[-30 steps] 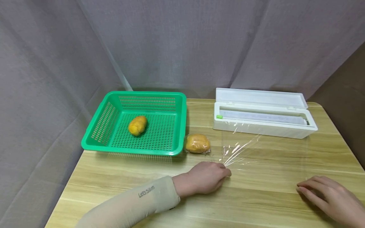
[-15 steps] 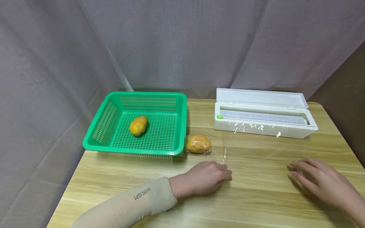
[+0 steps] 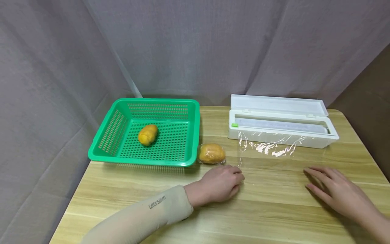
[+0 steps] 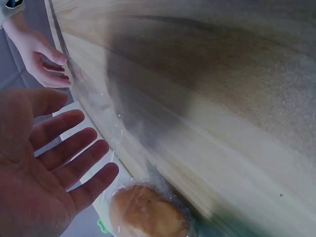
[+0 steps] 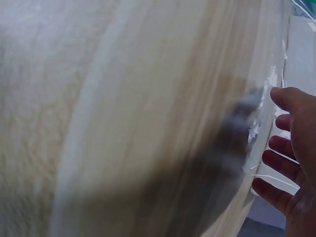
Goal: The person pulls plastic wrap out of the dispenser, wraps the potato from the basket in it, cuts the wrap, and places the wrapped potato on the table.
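Clear film (image 3: 265, 148) runs from the white box (image 3: 329, 141) out over the tabletop (image 3: 259, 220), between left hand (image 3: 220, 183) and right hand (image 3: 341, 193); fingers of both are loosely extended, gripping nothing visible, though contact with the film's edges is hard to tell. Film looks near weightless, limp and clingy, probably quick to crease or tear, so best pinched at its two near corners.

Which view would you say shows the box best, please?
The head view, which shows the whole box, its open lid and the roll inside. Both wrist views show only parts of it, some hidden behind the left fingers and the right fingers respectively.
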Available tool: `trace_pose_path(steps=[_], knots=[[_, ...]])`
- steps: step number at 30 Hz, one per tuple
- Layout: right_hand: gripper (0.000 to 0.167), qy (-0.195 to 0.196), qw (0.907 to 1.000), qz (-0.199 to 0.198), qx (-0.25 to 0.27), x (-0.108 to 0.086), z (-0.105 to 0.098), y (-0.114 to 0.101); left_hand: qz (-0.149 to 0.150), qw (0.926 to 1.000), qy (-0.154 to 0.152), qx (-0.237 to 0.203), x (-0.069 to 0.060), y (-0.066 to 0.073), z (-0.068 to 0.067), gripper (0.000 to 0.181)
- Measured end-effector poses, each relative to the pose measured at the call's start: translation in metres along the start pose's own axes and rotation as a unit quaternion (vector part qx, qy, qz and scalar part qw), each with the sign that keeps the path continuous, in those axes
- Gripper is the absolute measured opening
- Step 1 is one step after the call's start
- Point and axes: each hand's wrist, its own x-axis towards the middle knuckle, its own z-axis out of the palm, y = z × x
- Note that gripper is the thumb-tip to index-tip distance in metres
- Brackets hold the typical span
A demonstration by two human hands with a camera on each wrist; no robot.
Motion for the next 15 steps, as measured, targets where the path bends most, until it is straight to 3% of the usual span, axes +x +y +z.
trace_pose_path(steps=[8, 15], knots=[[0.056, -0.030, 0.9992, 0.028, 0.002, -0.002, 0.008, 0.003, 0.002, 0.9996, -0.024, 0.011, -0.001, -0.002, -0.003, 0.021], [0.057, -0.032, 0.9990, 0.031, 0.004, -0.004, 0.010, 0.006, 0.012, 0.9995, -0.028, 0.009, -0.007, -0.003, -0.024, 0.028]])
